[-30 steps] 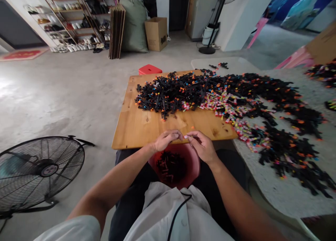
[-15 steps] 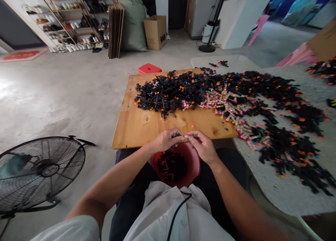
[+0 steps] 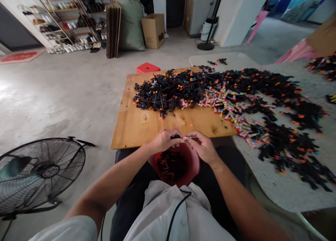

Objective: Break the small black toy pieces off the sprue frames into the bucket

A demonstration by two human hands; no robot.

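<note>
i saw the left hand (image 3: pixel 163 141) pinched on a small black piece (image 3: pixel 176 137) and the right hand (image 3: pixel 202 147) pinched on a thin pink stick (image 3: pixel 189 138), tips meeting over the red bowl (image 3: pixel 193 164), below the desk (image 3: pixel 136 127) edge.

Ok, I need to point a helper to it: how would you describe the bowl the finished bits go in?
Start at the wooden table; at its near edge, both hands meet. Directly beneath them, in the person's lap, sits the red bowl, holding small black pieces. It is the only round red container; the red stool beyond the table is square.
</note>
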